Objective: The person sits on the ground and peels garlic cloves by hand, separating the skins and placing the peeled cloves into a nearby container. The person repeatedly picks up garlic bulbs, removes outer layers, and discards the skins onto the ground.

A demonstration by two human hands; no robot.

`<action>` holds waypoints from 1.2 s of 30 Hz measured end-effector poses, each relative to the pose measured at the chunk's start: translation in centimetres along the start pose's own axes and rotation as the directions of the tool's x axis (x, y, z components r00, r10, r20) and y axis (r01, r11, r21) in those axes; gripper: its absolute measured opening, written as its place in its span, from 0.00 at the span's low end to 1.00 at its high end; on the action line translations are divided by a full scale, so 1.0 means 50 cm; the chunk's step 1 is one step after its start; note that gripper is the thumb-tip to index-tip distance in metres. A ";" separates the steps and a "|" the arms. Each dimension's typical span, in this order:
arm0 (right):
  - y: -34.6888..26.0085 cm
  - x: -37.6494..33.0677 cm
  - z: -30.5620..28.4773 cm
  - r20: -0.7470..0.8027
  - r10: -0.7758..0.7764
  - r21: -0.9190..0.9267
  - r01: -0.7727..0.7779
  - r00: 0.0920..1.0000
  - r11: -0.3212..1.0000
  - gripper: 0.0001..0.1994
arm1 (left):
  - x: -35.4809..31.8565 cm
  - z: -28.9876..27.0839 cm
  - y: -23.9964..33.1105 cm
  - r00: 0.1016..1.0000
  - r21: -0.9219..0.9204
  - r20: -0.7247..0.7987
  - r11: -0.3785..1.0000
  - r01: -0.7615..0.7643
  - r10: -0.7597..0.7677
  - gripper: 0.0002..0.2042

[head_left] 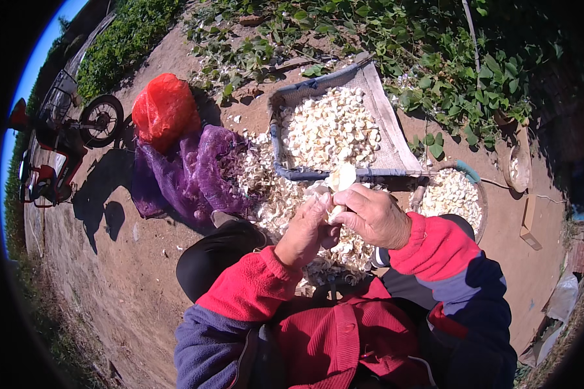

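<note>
My left hand (307,227) and my right hand (374,215) meet in front of me, fingers pinched together around a garlic clove (335,214), partly hidden by the fingers. A pale, papery piece, looking like garlic skin (342,176), shows just above the fingertips. Beneath the hands lies a heap of garlic peelings (282,211), spread over the ground between my legs. Just beyond them, a blue-rimmed scoop-shaped basket (391,123) holds many peeled white cloves (331,126). To the right, a round basket (481,201) contains more cloves (451,194).
A purple mesh sack (191,170) and an orange-red plastic bag (167,110) lie at left. Farther left a motorbike (61,152) stands. Green leafy plants (435,71) border the far side. A small cardboard box (531,222) sits at right on the dirt ground (130,279).
</note>
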State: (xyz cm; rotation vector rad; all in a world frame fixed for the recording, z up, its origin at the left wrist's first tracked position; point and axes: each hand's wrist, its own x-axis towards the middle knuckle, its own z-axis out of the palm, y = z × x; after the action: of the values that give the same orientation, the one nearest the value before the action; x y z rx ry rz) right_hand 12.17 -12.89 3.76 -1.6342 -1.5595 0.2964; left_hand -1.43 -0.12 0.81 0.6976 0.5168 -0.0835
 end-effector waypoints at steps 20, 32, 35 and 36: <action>-0.003 -0.015 0.053 -0.262 0.215 0.078 -0.202 0.941 0.976 0.08 | -0.021 0.028 -0.019 0.992 0.014 0.023 0.992 -0.127 0.127 0.12; 0.009 -0.001 0.014 0.015 0.384 0.694 -0.286 0.923 0.661 0.13 | 0.004 0.011 -0.003 0.951 0.052 -0.027 0.951 -0.305 0.307 0.12; 0.002 -0.008 0.033 -0.057 0.139 0.302 -0.115 0.989 0.946 0.16 | 0.006 0.013 -0.008 0.916 0.080 -0.082 0.919 -0.387 0.393 0.13; -0.001 -0.009 0.038 -0.072 0.109 0.184 -0.095 0.991 0.978 0.17 | 0.007 0.015 -0.012 0.897 0.098 -0.119 0.904 -0.417 0.426 0.12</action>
State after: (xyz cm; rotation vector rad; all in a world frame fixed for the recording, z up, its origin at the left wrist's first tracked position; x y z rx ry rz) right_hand 10.77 -12.55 2.43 -1.5670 -1.3496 0.4085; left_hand -0.94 -1.01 0.77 0.8759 0.4857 0.3596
